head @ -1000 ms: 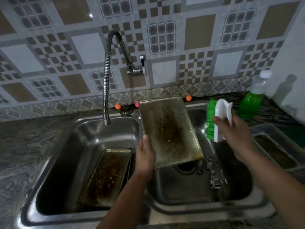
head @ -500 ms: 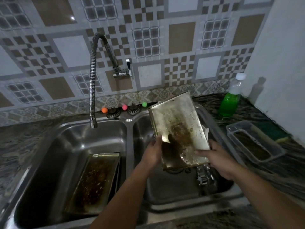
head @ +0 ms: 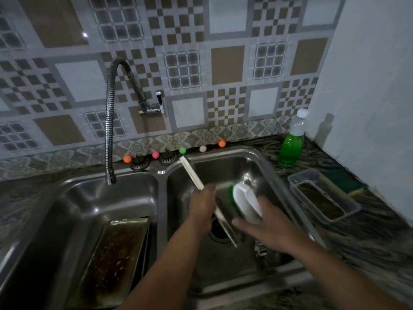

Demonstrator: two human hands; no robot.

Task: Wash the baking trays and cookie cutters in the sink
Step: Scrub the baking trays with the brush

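My left hand [head: 202, 206] grips a metal baking tray [head: 193, 173] that stands nearly on edge over the right sink basin [head: 223, 166], so only its thin rim shows. My right hand [head: 266, 227] holds a white scrub brush with green bristles [head: 244, 203], bristles against the tray's right face. More dirty, brown-stained trays [head: 114, 258] lean stacked in the left basin [head: 89, 198]. Small metal pieces [head: 260, 249], perhaps cookie cutters, lie blurred at the bottom of the right basin.
A flexible chrome tap [head: 109, 130] hangs over the left basin. A green soap bottle [head: 290, 146] stands at the back right. A clear plastic container [head: 321, 195] and a sponge [head: 344, 182] sit on the right counter. Small coloured balls [head: 182, 150] line the sink's back ledge.
The tray has turned from facing me to nearly edge-on. My right hand came out from behind it and now holds the brush against its right side.
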